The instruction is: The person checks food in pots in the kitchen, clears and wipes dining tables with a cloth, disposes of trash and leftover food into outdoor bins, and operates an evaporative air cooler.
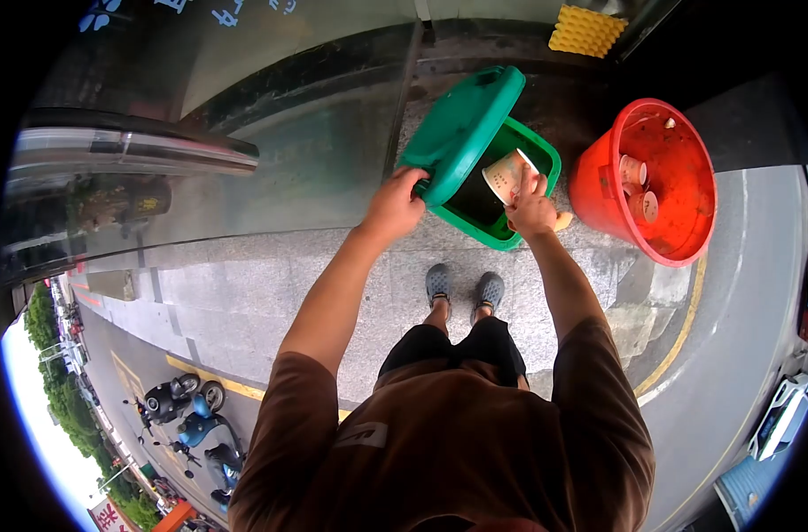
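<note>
My left hand (395, 206) is closed on the near edge of a green lid (475, 120), holding it tilted up over a green bin (553, 168). The bin's inside looks dark, and I cannot make out what lies at its bottom. In my right hand (532, 211) is a white paper cup (505, 177) with a printed pattern, tipped over the bin's mouth. The fingers pinch the cup near its rim. Beside that hand, at the bin's right edge, is a small yellowish piece (563, 221) whose kind I cannot tell.
A red bucket (599, 191) with several used paper cups (643, 207) stands right of the bin. Behind is a glass front (306, 160), with a yellow egg-crate-like sheet (588, 32) at the top. My shoes (490, 290) are on grey paving. Scooters (200, 426) are parked lower left.
</note>
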Motion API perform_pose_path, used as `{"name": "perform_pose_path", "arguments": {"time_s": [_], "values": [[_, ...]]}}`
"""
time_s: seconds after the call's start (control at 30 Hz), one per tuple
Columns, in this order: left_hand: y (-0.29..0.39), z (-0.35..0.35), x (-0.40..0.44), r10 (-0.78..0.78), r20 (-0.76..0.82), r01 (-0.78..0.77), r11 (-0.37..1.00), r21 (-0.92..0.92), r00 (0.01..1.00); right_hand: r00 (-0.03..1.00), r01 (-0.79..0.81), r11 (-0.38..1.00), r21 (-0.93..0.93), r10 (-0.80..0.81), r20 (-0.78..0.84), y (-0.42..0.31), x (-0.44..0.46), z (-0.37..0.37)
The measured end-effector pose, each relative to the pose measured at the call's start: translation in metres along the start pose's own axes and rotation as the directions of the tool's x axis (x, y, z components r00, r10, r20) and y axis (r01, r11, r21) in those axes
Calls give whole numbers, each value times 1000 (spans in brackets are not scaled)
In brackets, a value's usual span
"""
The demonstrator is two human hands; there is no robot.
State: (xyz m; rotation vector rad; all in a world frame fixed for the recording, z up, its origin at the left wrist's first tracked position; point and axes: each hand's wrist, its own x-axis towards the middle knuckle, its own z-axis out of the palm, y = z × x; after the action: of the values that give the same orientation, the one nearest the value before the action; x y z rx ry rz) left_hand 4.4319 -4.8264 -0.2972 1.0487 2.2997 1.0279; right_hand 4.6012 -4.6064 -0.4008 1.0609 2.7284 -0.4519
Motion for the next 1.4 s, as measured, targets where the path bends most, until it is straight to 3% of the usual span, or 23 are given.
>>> {"name": "perform_pose_path", "arguments": {"time_s": [0.07, 0.1, 0.13, 0.17, 0.2, 0.27, 0.3, 0.43, 0.5, 0.53, 0.6, 0.63, 0.67, 0.77, 0.8, 0.83, 0.87, 0.9, 0.97, 1.0, 1.1, 1.23, 1.4], "values": [[2, 3, -4, -4, -15, 5, 1000, 22, 1000, 962, -261, 882, 392, 272, 29, 3, -2, -15], [3, 4, -4, -10, -12, 10, 999, 32, 1000, 972, -186, 741, 645, 234, 12, 29, 13, 20], [6, 4, -4, -11, -8, 11, 999, 40, 1000, 978, -97, 533, 840, 206, -18, 36, 17, 21], [8, 3, -3, -2, -6, 2, 999, 42, 1000, 975, -183, 133, 974, 154, 163, 47, 12, 22], [10, 4, -4, -30, -6, 31, 998, 48, 1000, 974, -177, 132, 975, 164, 155, 54, 7, 26], [12, 7, -5, -37, 17, 37, 999, 31, 999, 966, -218, -235, 947, 88, 244, 73, -6, 17], [10, 8, -6, -45, 9, 44, 998, 53, 999, 980, -165, -301, 939, 59, 191, 84, -12, 11], [5, 29, -8, -6, 39, 2, 995, 96, 999, 968, -22, -366, 930, 224, 111, 159, -26, -48], [6, 40, -17, -2, 46, -1, 998, 69, 999, 957, 43, -326, 944, 284, 55, 210, -21, -83], [7, 42, -24, -14, 48, 11, 999, 48, 999, 959, 105, -171, 980, 278, -55, 223, -25, -107], [10, 43, -45, -13, 102, 10, 999, 32, 995, 845, -98, 120, 988, 534, 19, 243, -35, -137], [3, 41, -59, -12, 125, 8, 999, 34, 992, 699, -264, 433, 862, 701, -138, 304, -17, -101], [-10, 39, -79, 0, 148, -10, 998, 70, 989, 668, -453, 550, 702, 730, -142, 298, -33, -118], [-85, 31, -161, 67, 176, -78, 995, 57, 982, 767, -374, 372, 849, 638, 59, 267, -82, -107], [-111, 27, -192, -21, 208, 6, 997, 74, 978, 800, -247, 272, 930, 599, 37, 270, -95, -73], [-133, 14, -221, -175, 297, 135, 979, 150, 939, 777, -271, 319, 908, 629, 11, 243, -115, -59], [-171, 10, -258, -275, 279, 220, 952, 213, 920, 758, -285, 159, 945, 641, 120, 247, -125, -19], [-203, 4, -285, -366, 312, 285, 918, 275, 877, 814, -328, 340, 881, 575, 82, 243, -141, 7], [-237, -43, -334, -534, 377, 456, 844, 282, 757, 780, -446, 257, 857, 582, 231, 201, -168, 54], [-264, -51, -366, -601, 208, 579, 799, 162, 772, 776, -511, 290, 809, 560, 290, 167, -165, 75], [-289, -124, -400, -720, 81, 713, 694, 104, 689, 805, -591, 528, 609, 337, 489, 4, -130, 115], [-331, -185, -379, -686, -170, 695, 719, -8, 708, 817, -335, 804, 492, -14, 577, -194, -85, 115], [-362, -223, -307, -533, -279, 538, 840, -66, 799, 770, -80, 874, 479, -252, 587, -362, -46, 108]]}}
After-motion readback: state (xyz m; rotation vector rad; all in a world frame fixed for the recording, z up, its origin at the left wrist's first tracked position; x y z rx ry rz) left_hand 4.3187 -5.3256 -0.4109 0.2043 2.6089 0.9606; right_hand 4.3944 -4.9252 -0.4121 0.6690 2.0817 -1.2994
